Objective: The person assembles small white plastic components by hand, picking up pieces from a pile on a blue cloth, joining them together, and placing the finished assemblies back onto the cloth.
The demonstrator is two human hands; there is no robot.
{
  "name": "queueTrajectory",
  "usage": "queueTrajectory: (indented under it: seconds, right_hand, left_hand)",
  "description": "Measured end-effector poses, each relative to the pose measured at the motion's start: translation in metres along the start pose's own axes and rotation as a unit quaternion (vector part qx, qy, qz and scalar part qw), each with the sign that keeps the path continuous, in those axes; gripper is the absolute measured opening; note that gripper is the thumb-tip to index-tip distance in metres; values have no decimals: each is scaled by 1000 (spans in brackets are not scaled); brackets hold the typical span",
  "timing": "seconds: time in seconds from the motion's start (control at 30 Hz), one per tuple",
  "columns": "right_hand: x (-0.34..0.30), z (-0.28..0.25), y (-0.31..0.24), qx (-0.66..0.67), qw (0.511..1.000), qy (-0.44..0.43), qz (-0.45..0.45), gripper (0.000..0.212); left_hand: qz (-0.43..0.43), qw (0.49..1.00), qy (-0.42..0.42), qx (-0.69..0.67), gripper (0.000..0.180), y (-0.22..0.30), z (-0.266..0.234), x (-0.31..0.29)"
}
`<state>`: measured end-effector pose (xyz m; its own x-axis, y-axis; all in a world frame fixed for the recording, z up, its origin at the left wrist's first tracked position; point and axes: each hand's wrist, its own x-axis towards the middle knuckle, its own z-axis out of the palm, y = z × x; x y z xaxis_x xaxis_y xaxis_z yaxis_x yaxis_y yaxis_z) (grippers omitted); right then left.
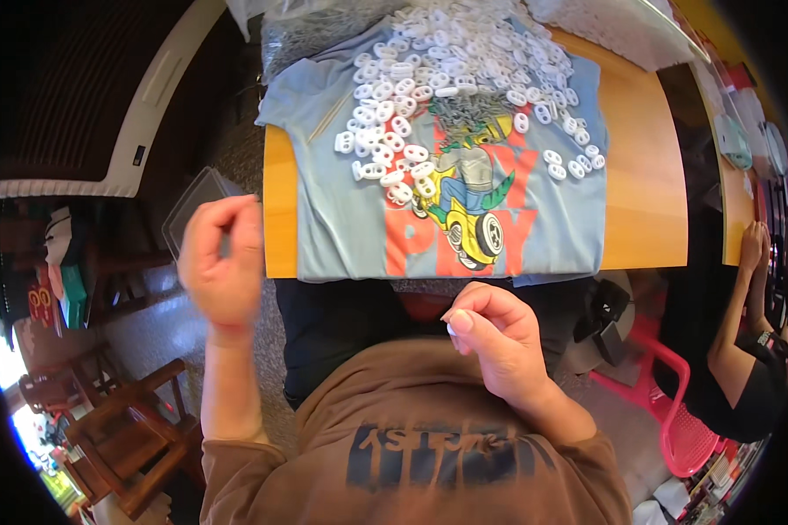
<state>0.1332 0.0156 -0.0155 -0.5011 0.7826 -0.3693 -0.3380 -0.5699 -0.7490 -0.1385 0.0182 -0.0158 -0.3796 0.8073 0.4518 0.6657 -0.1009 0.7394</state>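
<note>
Your right hand (497, 337) sits nearest, fingers pinched together on 1 small white piece (452, 330) below the desk (643, 157) edge. Your left hand (223, 258) is raised left of the desk, fingers curled; whether they grip anything cannot be told. White plastic pieces (446, 79) lie heaped on the blue printed shirt (341, 219)

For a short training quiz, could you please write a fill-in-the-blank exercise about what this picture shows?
1. The small white oval plastic pieces lie heaped on a light ____ printed T-shirt.
2. The T-shirt is spread over an orange ____ table.
3. The right hand pinches one small ____ piece between its fingertips.
4. A pink plastic ____ stands to the person's right.

Missing words: blue; wooden; white; chair
</note>
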Motion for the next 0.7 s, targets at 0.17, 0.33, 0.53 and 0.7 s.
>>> queueTrajectory:
  seconds: [0.17, 0.33, 0.53, 0.7]
  right_hand:
    - [-1, -9, -2, 6, 1000, -6, -18, 6]
    - [-3, -14, -6, 7, 1000, 3, -28, 6]
    - [-3, -19, -9, 7, 999, 9, -36, 7]
    - [-3, -23, -8, 26, 999, -2, -29, 7]
  left_hand:
    - [163, 972, -162, 51, 8, 49, 46, 18]
    - [155, 959, -231, 48, 8, 54, 81, 27]
    - [181, 942, -258, 116, 12, 56, 98, 36]
    - [197, 935, -263, 132, 13, 55, 100, 36]
